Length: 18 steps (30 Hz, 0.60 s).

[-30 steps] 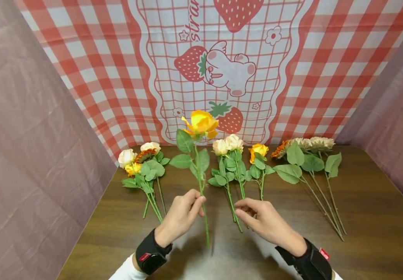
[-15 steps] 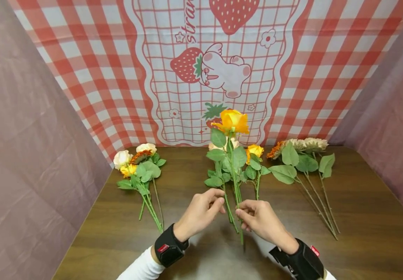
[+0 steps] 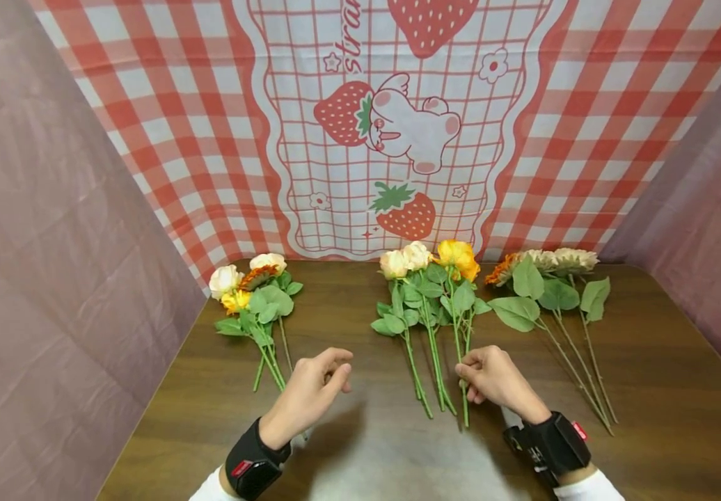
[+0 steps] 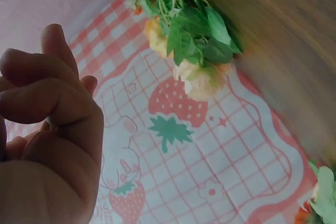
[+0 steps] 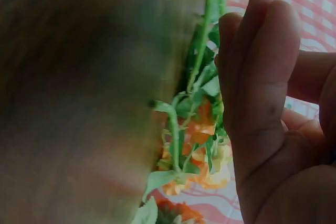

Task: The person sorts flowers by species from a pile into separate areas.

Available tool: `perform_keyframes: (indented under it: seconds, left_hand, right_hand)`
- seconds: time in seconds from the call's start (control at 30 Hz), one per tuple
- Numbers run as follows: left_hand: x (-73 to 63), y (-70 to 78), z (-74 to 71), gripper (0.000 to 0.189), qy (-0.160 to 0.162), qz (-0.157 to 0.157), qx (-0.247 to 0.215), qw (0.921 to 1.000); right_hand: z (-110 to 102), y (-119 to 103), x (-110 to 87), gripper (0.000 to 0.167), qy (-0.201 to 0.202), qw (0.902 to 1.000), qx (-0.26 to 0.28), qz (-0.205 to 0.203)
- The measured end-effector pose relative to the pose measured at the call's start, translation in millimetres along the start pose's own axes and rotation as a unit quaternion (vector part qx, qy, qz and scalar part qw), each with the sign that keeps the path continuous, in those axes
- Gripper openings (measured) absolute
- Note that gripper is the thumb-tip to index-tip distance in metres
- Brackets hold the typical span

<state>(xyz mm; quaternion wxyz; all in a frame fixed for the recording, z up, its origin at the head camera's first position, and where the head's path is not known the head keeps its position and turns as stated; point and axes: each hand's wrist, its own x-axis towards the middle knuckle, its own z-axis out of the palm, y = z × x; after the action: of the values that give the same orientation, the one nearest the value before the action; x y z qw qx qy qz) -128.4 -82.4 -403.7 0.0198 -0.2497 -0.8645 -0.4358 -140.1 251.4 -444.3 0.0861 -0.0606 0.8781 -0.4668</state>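
Observation:
My right hand (image 3: pixel 497 378) pinches the lower stem of a yellow-orange rose (image 3: pixel 454 256), low over the table beside the middle flowers. Its bloom overlaps another orange rose (image 3: pixel 474 270) behind it. Just left of it lie cream roses (image 3: pixel 417 255) with leafy green stems. In the right wrist view, the fingers (image 5: pixel 265 51) sit close together by a green stem. My left hand (image 3: pixel 307 391) is off to the left with loosely bent fingers and holds nothing. The left wrist view shows that hand (image 4: pixel 58 114) apart from the flowers.
At the left lies a bunch of cream, yellow and rust-coloured flowers (image 3: pixel 260 296). On the right, pale flowers (image 3: pixel 573 260) and an orange one (image 3: pixel 502 268) lie with long stems on the wooden table (image 3: pixel 385 466). A red-checked strawberry cloth (image 3: pixel 398 139) hangs behind.
The yellow-orange rose passed from my left hand to my right, then came down rightward among the middle flowers. My left hand let go and moved back left.

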Motion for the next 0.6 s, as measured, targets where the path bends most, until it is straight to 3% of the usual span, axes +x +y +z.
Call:
perform_keyframes:
  seconds: [0.23,0.4,0.5,0.6]
  left_hand:
    - [-8.2,-7.5,-10.9,0.018,0.002,-0.034,0.019,0.9992]
    - [-11.6,-22.0,-21.5,0.012,0.023,-0.076,0.076,0.9939]
    - [-13.3,-33.4,-27.6,0.01,0.029,-0.124,0.15,0.9805]
    - [-16.1,-44.3,-33.6,0.022,0.026,-0.168,0.229,0.9585]
  right_hand:
    - [2.7,7.7,4.7,0.013,-0.026,0.9994,-0.023,0.002]
    - [3.9,6.2,4.9,0.018,-0.035,0.9988,-0.035,0.004]
    - [4.6,5.3,5.3,0.021,-0.04,0.9984,-0.038,0.007]
    - [5.2,5.4,5.3,0.022,-0.046,0.9981,-0.039,0.015]
